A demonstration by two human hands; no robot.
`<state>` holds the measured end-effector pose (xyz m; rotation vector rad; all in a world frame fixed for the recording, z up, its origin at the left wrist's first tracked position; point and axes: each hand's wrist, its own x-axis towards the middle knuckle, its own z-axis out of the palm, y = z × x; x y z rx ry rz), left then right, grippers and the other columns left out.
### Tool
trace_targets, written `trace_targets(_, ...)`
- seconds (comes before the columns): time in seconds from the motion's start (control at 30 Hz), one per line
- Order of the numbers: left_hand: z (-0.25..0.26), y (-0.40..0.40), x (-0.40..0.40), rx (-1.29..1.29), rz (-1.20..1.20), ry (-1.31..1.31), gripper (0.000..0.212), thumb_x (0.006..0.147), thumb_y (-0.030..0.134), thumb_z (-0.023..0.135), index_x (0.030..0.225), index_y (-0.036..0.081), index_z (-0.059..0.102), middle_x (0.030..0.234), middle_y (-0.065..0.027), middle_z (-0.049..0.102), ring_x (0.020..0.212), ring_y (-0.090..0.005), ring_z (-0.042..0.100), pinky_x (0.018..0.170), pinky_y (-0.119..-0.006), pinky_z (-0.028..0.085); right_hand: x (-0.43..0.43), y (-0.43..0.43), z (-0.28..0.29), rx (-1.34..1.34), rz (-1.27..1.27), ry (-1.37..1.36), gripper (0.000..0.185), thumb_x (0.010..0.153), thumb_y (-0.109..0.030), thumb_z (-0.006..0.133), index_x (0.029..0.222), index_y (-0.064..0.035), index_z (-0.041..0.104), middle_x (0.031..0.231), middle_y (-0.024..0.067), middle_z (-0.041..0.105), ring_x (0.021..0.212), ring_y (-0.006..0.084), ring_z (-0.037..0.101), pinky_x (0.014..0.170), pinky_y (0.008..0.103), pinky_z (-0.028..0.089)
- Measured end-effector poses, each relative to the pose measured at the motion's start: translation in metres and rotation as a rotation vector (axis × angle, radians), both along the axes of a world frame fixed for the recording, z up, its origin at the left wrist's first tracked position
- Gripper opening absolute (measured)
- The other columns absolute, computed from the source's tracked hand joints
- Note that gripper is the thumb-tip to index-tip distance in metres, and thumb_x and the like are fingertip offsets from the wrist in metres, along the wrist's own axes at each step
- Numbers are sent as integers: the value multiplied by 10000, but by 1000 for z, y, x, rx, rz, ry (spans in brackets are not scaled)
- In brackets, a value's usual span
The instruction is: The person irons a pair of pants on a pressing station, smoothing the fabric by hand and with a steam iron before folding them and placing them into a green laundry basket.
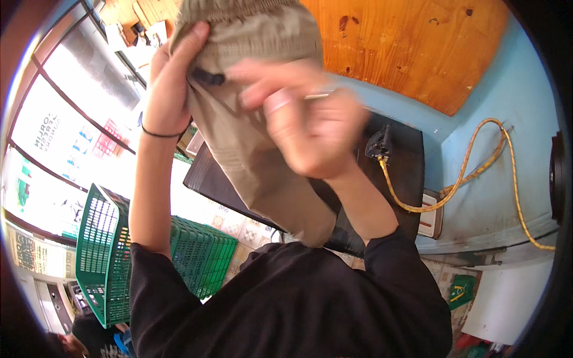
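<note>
Khaki trousers (pixel 250 138) with a gathered elastic waist hang in front of me, over a dark table (pixel 224 179). My left hand (pixel 172 80) grips them near the waistband, its thumb on the cloth; a dark band is around that wrist. A small black piece (pixel 208 77) lies against the cloth between my hands. My right hand (pixel 309 116), blurred, is in front of the trousers with its fingers partly bent; whether it holds anything cannot be told. On the table's right part sits a black clothes iron (pixel 379 143) with a yellow cord (pixel 416 208).
Green plastic baskets (pixel 107 250) stand at lower left, beside a window. A blue wall (pixel 492 156) with a looped cord and a wooden panel (pixel 403 49) bound the right and far sides. Part of another person (pixel 85 335) shows at the bottom left.
</note>
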<state>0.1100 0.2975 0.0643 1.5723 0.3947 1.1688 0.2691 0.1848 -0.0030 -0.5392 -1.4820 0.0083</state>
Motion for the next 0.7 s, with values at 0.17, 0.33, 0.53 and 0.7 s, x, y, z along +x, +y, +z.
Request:
trace_targets(0.17, 44, 51, 17, 19, -47, -112, 604, 988, 437, 651, 1382, -8, 543, 1319, -113, 649, 1149, -190, 653, 977, -342, 536, 82, -34, 15, 41, -538, 99, 1036, 737, -267, 908, 1540, -11, 307, 1425, 182, 519, 1281, 276, 535, 1088, 378, 401)
trace_targets(0.33, 76, 41, 73, 85, -533, -235, 573, 1043, 463, 532, 1449, 60, 507, 1438, -108, 576, 1312, -209, 558, 1102, -383, 468, 136, -85, -54, -387, -124, 150, 1443, 542, -318, 1017, 1605, -41, 80, 1478, 234, 465, 1388, 315, 461, 1172, 409, 324)
trace_targets(0.53, 124, 74, 125, 115, -472, -228, 634, 1053, 509, 479, 1490, 51, 464, 1467, -96, 551, 1318, -211, 552, 1137, -357, 430, 153, -99, -122, -621, -290, 242, 1094, 694, -204, 941, 1551, -39, 280, 1373, 154, 586, 1187, 202, 596, 1016, 370, 473)
trace_targets(0.7, 108, 113, 163, 397, -679, -109, 830, 1018, 647, 363, 1552, 13, 308, 1590, -133, 361, 1441, -285, 371, 1222, -419, 275, 147, -122, -131, -688, -618, 544, 288, 877, -114, 777, 1097, 61, 713, 1006, 72, 743, 904, 114, 654, 845, 290, 523)
